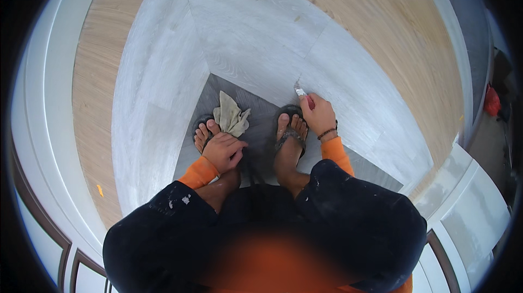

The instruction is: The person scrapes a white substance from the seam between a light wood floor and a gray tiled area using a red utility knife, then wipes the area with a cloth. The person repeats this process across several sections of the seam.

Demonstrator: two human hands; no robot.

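My right hand [320, 114] is closed round a small tool with a red handle [311, 102]. Its narrow pale end touches or nearly touches the whitish wood-grain surface, beside a small dark mark [297, 81]; scraper or brush, I cannot make out which. Low by my left foot [202, 133], my left hand [222, 151] has its fingers curled. A crumpled grey-beige rag [232, 115] fans out from just beyond its knuckles and looks held there, though the grip itself is hidden under the hand.
Pale grey panels [256, 26] meet in a corner ahead, above a dark grey floor [215, 89]. Light-brown wood-grain bands [392, 15] run above them. My sandalled right foot [289, 140] stands close to the right panel. At the far right lies a red object [492, 101].
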